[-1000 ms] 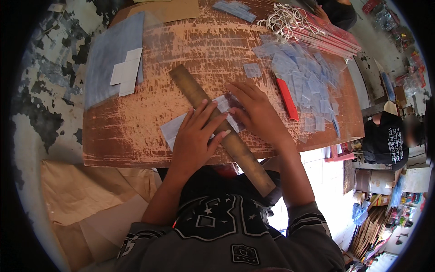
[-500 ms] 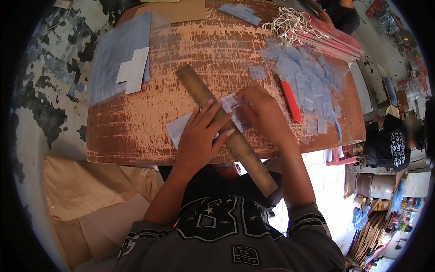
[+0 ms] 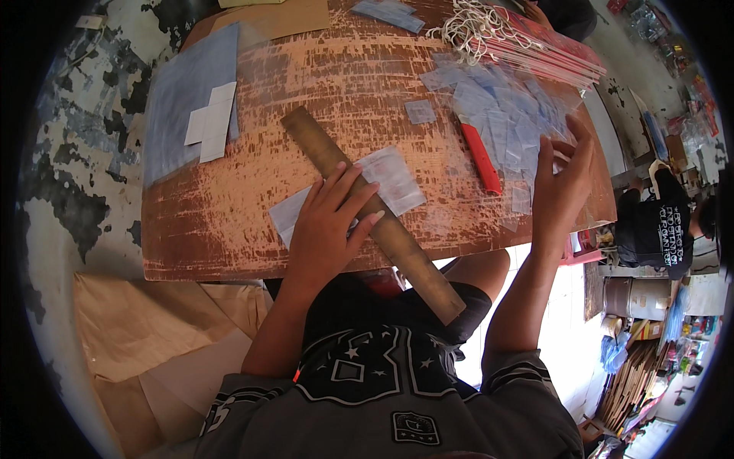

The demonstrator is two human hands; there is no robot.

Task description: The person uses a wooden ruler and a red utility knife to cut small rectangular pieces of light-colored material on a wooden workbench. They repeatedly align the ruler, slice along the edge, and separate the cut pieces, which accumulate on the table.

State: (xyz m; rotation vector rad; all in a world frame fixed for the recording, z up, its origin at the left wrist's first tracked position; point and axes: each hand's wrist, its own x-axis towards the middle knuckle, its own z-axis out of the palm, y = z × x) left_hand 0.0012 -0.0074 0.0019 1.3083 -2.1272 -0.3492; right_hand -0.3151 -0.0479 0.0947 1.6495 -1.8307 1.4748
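Right hand (image 3: 562,187) has left the long flat wooden ruler (image 3: 371,214) and swung right into the heap of small clear plastic sheets (image 3: 497,115), fingers spread; whether it pinches a sheet I cannot tell, edge too blurred. Left hand (image 3: 329,229) lies flat, fingers splayed, pressing the ruler and the clear plastic piece (image 3: 386,180) under it onto the worn brown wooden tabletop (image 3: 229,229), near edge, centre. Red-handled cutter (image 3: 480,157) lies between ruler and heap; white paper squares (image 3: 210,122) sit far left.
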